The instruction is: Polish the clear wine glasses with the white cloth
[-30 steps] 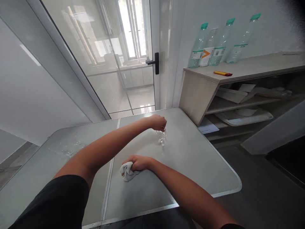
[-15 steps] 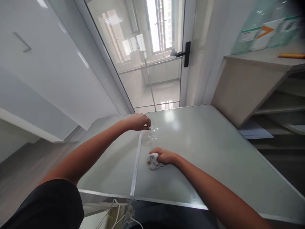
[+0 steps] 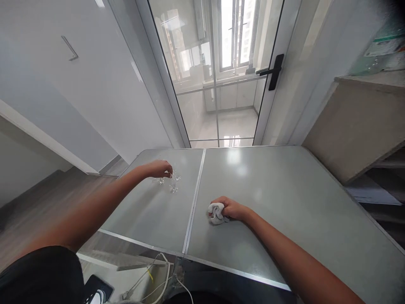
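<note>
My left hand (image 3: 160, 168) reaches over the far left part of the grey-green table (image 3: 268, 177), its fingers pinched on a clear, shiny, see-through object (image 3: 174, 185). Only glints and thin outlines of that object show, so its exact kind is unclear. Right of the table's metal seam (image 3: 193, 198), my right hand (image 3: 233, 209) is closed around a crumpled white-grey cloth (image 3: 217, 213), pressed to the tabletop. Part of the cloth is hidden under the fingers.
A glass door (image 3: 218, 101) with a black handle (image 3: 276, 71) stands behind the table. To the right is a wooden shelf unit (image 3: 373, 122) with clear green-tinted packaging on top. White cables (image 3: 166, 278) and a dark device (image 3: 98, 289) lie below the near edge.
My left hand has carried the clear object leftward, across the seam onto the table's left part. My right hand still grips the cloth near the same spot. The camera view has turned left.
</note>
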Available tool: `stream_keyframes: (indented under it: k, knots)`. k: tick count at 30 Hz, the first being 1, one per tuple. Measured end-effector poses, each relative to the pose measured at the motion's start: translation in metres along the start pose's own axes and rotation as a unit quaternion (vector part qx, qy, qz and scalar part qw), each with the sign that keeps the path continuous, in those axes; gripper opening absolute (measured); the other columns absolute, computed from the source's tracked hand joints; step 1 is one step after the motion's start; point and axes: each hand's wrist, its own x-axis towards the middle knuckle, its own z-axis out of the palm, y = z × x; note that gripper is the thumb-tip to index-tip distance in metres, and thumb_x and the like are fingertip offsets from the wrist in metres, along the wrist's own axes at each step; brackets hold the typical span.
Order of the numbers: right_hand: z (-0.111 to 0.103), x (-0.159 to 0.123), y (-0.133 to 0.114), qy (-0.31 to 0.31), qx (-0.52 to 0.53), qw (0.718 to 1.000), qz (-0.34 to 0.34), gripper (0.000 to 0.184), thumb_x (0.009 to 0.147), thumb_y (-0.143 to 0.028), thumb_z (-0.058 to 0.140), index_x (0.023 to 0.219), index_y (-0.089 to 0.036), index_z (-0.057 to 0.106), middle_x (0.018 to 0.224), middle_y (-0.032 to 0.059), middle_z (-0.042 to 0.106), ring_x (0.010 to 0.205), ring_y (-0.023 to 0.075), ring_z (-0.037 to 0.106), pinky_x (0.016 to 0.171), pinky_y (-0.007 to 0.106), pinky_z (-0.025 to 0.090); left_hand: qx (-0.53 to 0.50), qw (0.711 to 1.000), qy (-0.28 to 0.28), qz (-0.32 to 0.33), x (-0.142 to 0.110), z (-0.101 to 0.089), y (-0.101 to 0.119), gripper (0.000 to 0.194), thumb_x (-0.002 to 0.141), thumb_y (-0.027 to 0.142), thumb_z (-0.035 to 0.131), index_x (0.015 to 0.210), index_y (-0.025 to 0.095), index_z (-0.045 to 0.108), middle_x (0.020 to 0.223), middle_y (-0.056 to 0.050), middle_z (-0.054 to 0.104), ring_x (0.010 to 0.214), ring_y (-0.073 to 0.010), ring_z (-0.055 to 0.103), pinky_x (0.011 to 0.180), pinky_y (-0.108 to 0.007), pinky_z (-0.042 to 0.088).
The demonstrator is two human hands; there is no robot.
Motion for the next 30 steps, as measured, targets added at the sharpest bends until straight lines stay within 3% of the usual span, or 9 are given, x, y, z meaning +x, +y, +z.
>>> stream_keyframes:
  k: [7, 10, 14, 16, 18, 20, 24, 27, 30]
  knots:
    - [0.002, -0.003, -0.005, 0.005, -0.005, 1.000, 0.003, 0.043, 0.057, -0.011, 0.054, 0.094, -0.012, 0.076, 0.088, 0.0055, 0.073, 0.080, 0.0170, 0.064, 0.070, 0.025, 0.048, -0.011, 0.999, 0.031, 0.018, -0.006, -0.007, 0.000, 0.020, 0.084, 0.039, 0.069, 0.100, 0.032, 0.080, 0.145, 0.001, 0.059, 0.100, -0.0180, 0.067, 0.083, -0.024, 0.043]
    - [0.005, -0.003, -0.006, 0.066, 0.064, 0.996, -0.013, 0.039, 0.059, -0.013, 0.064, 0.096, -0.014, 0.074, 0.090, 0.0055, 0.071, 0.082, 0.0183, 0.063, 0.071, 0.025, 0.047, -0.020, 0.997, 0.072, -0.003, -0.023, -0.020, 0.000, 0.024, 0.083, 0.040, 0.070, 0.105, 0.038, 0.079, 0.146, 0.004, 0.059, 0.102, -0.0197, 0.068, 0.081, -0.025, 0.045]
    - [0.004, -0.002, -0.005, 0.202, 0.213, 0.955, -0.036, 0.033, 0.063, -0.021, 0.073, 0.096, -0.018, 0.069, 0.086, 0.0030, 0.067, 0.076, 0.0173, 0.061, 0.067, 0.025, 0.045, -0.060, 0.974, 0.216, -0.040, -0.051, -0.033, 0.006, 0.032, 0.081, 0.043, 0.073, 0.112, 0.040, 0.076, 0.136, 0.003, 0.067, 0.090, -0.0217, 0.071, 0.077, -0.030, 0.050]
    - [0.001, -0.002, -0.005, 0.236, 0.248, 0.938, -0.054, 0.031, 0.065, -0.023, 0.073, 0.096, -0.020, 0.068, 0.086, 0.0025, 0.066, 0.077, 0.0176, 0.059, 0.068, 0.025, 0.045, -0.132, 0.938, 0.317, -0.035, -0.056, -0.030, 0.024, 0.033, 0.085, 0.047, 0.068, 0.115, 0.035, 0.075, 0.124, -0.002, 0.073, 0.079, -0.0205, 0.072, 0.074, -0.032, 0.053]
    - [-0.001, -0.002, -0.008, 0.250, 0.263, 0.929, -0.072, 0.037, 0.066, -0.023, 0.072, 0.102, -0.021, 0.066, 0.091, 0.0030, 0.065, 0.081, 0.0188, 0.059, 0.069, 0.026, 0.045, -0.255, 0.895, 0.366, 0.002, -0.050, -0.014, 0.054, 0.036, 0.088, 0.051, 0.063, 0.115, 0.030, 0.075, 0.103, -0.006, 0.077, 0.074, -0.0214, 0.073, 0.069, -0.032, 0.057]
    - [-0.002, -0.006, -0.014, 0.250, 0.268, 0.926, -0.089, 0.051, 0.064, -0.022, 0.070, 0.115, -0.023, 0.063, 0.102, 0.0041, 0.066, 0.087, 0.0202, 0.059, 0.072, 0.027, 0.046, -0.364, 0.872, 0.324, 0.043, -0.032, 0.011, 0.092, 0.040, 0.088, 0.052, 0.063, 0.117, 0.027, 0.074, 0.094, -0.008, 0.077, 0.076, -0.0227, 0.074, 0.069, -0.032, 0.059]
    - [-0.001, -0.015, -0.031, 0.239, 0.260, 0.928, -0.119, 0.064, 0.063, -0.030, 0.069, 0.126, -0.024, 0.058, 0.119, 0.0078, 0.062, 0.099, 0.0244, 0.059, 0.081, 0.032, 0.048, -0.507, 0.823, 0.255, 0.028, 0.019, 0.072, 0.162, 0.047, 0.074, 0.052, 0.079, 0.110, 0.022, 0.075, 0.102, -0.010, 0.077, 0.085, -0.0257, 0.073, 0.070, -0.032, 0.059]
    - [-0.003, -0.019, -0.036, 0.274, 0.246, 0.921, -0.129, 0.047, 0.076, -0.047, 0.067, 0.116, -0.024, 0.060, 0.112, 0.0086, 0.061, 0.099, 0.0252, 0.058, 0.083, 0.033, 0.048, -0.565, 0.800, 0.173, 0.105, 0.042, 0.099, 0.188, 0.034, 0.083, 0.053, 0.071, 0.086, 0.020, 0.076, 0.081, -0.004, 0.073, 0.078, -0.0225, 0.069, 0.071, -0.030, 0.056]
    - [-0.010, -0.020, -0.035, 0.353, 0.207, 0.898, -0.160, 0.031, 0.081, -0.052, 0.066, 0.092, -0.024, 0.059, 0.107, 0.0077, 0.060, 0.096, 0.0240, 0.056, 0.082, 0.033, 0.046, -0.600, 0.759, 0.237, 0.088, 0.046, 0.105, 0.194, 0.036, 0.088, 0.053, 0.065, 0.079, 0.019, 0.072, 0.072, 0.000, 0.065, 0.071, -0.0175, 0.062, 0.069, -0.028, 0.052]
